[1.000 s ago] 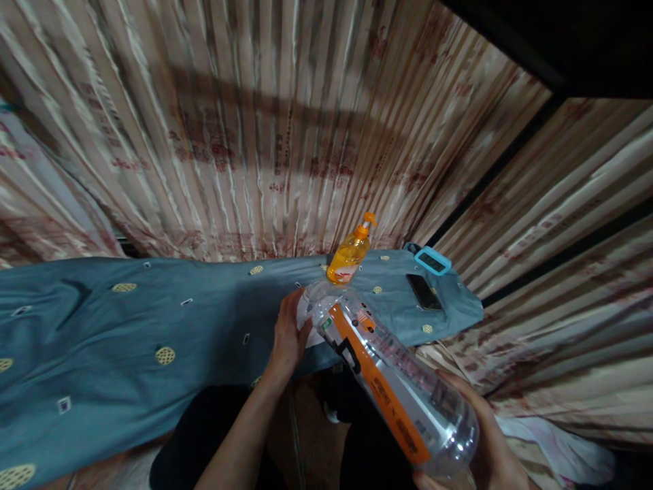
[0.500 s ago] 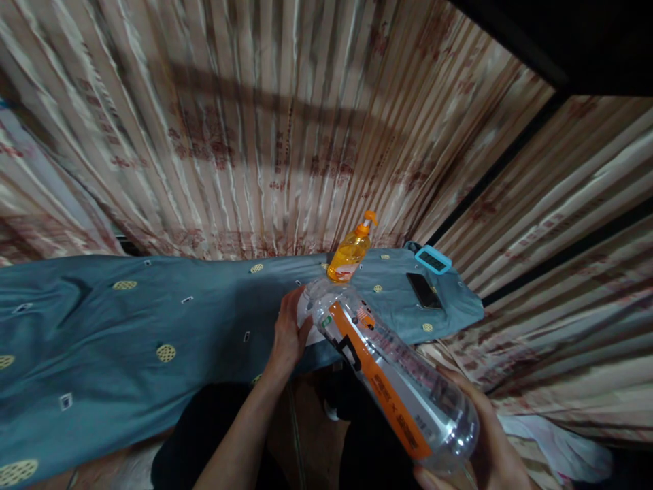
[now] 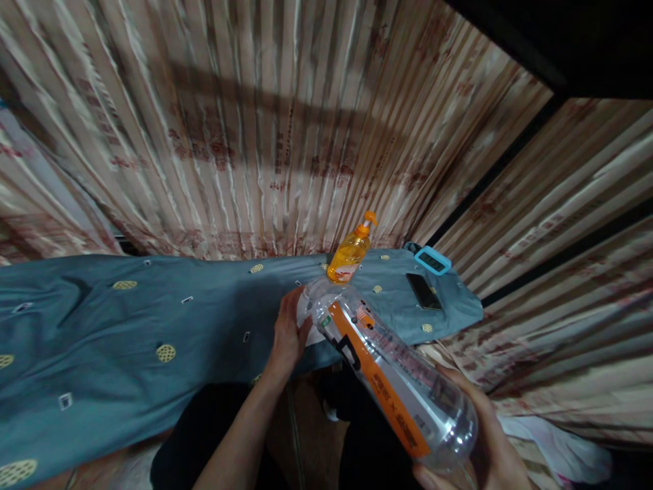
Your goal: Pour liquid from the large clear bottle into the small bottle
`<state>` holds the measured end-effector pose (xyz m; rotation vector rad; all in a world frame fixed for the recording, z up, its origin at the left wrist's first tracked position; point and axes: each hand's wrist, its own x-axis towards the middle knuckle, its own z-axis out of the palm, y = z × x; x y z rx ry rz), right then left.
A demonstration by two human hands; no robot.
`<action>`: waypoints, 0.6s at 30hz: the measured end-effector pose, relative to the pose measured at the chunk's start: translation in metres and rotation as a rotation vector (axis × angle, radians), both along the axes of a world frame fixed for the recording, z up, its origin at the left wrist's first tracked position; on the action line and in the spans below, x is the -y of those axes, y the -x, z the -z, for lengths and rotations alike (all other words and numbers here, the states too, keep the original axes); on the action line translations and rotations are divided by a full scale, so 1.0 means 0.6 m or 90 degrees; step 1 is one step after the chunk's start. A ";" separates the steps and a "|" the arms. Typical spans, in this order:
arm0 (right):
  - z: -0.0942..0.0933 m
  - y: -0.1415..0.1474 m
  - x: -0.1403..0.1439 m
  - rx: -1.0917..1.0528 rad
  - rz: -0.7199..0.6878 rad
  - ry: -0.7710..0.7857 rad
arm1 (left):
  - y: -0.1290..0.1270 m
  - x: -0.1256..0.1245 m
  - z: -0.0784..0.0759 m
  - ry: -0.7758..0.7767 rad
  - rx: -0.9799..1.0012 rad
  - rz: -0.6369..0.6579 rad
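Note:
A large clear plastic bottle (image 3: 392, 381) with an orange and silver label lies tilted across my view, its base toward me at lower right. My right hand (image 3: 490, 435) is closed around the base end. At the narrower upper end, my left hand (image 3: 290, 330) is closed on a thin white sheet, like a tissue (image 3: 315, 333), held against the bottle. Part of that sheet and the bottle's mouth are hidden by fingers and glare. Just behind this end stands an orange pump bottle (image 3: 349, 255) of yellow liquid.
A blue-green patterned cloth (image 3: 204, 327) covers the long surface before me. On its right part lie a dark phone (image 3: 424, 291) and a light-blue-framed digital clock (image 3: 432, 260). Pleated curtains (image 3: 245, 136) hang behind and to the right. Dark-clad legs (image 3: 204, 435) are below.

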<state>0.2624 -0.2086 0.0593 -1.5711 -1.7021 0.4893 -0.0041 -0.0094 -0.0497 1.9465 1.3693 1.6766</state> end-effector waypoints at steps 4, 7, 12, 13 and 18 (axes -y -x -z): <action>-0.001 -0.011 -0.005 0.023 -0.023 -0.024 | 0.002 0.001 -0.002 0.024 -0.008 0.000; -0.004 -0.011 -0.007 0.023 -0.030 -0.030 | 0.002 0.001 -0.002 0.019 -0.015 -0.002; -0.010 0.009 -0.006 -0.012 -0.006 -0.021 | 0.001 0.001 -0.002 -0.013 -0.018 -0.005; -0.011 0.014 -0.006 -0.036 0.013 -0.025 | 0.001 0.001 -0.002 -0.014 -0.019 -0.006; -0.009 0.015 -0.002 -0.049 0.019 -0.031 | 0.001 0.000 0.001 -0.015 -0.011 -0.002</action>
